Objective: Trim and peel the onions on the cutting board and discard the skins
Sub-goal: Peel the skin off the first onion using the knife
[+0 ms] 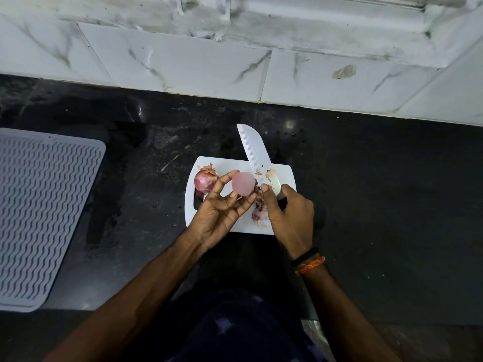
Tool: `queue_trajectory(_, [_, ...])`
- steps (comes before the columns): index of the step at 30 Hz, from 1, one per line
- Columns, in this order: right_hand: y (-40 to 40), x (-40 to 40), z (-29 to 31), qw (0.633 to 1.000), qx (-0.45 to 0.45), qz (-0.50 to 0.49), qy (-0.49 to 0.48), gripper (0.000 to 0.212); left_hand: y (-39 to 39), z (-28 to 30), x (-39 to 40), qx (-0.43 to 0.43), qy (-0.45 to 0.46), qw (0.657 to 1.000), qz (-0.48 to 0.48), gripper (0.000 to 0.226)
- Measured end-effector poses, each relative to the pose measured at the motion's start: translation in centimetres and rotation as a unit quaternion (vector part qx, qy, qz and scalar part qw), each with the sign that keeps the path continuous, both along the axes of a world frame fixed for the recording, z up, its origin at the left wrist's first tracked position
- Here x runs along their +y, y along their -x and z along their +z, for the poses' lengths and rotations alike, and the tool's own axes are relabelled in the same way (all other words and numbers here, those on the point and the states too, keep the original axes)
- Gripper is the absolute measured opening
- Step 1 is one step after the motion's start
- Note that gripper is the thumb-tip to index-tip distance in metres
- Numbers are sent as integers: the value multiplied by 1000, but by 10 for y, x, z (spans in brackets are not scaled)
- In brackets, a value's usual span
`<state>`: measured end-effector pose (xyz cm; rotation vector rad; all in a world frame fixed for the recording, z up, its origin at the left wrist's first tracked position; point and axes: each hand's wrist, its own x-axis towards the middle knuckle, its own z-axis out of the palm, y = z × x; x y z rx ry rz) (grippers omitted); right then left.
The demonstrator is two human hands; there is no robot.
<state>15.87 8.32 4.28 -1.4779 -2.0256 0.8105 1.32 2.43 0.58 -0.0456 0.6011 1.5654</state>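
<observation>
A pale pink peeled onion (243, 183) sits in the fingertips of my left hand (222, 207), lifted above the white cutting board (286, 173). My right hand (288, 212) grips the dark handle of a wide knife (254, 152), thumb against the blade next to the onion, the blade pointing away toward the wall. A second onion (203, 182) with its purple skin on lies at the board's left edge. Loose skins (260, 216) lie on the board between my hands, and small scraps cling to the blade.
The board lies on a black stone counter (379, 192) below a white marble-tiled wall (183, 64). A grey ribbed drying mat (44, 212) covers the counter at the left. The counter's near edge runs just above my lap.
</observation>
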Motion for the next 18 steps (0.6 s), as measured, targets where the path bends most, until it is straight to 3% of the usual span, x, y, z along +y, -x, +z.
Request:
queue_trajectory(5, [-2,-4,1,1000,18,24,1,34,0,0,3,-4,-26,1000,-6,75])
queue_trajectory(8, [-2,-2,3,999,24,35,6,30,0,1,1,-2,-29,1000,1,65])
queue_trajectory(10, [-2,1,4,999,25,43,11,29,2,-1,0,0,-30,999,-10,75])
queue_trajectory(18, [0,10,2,1000,-23,11,-7,55,2,1,0,87,-13,996,-22,59])
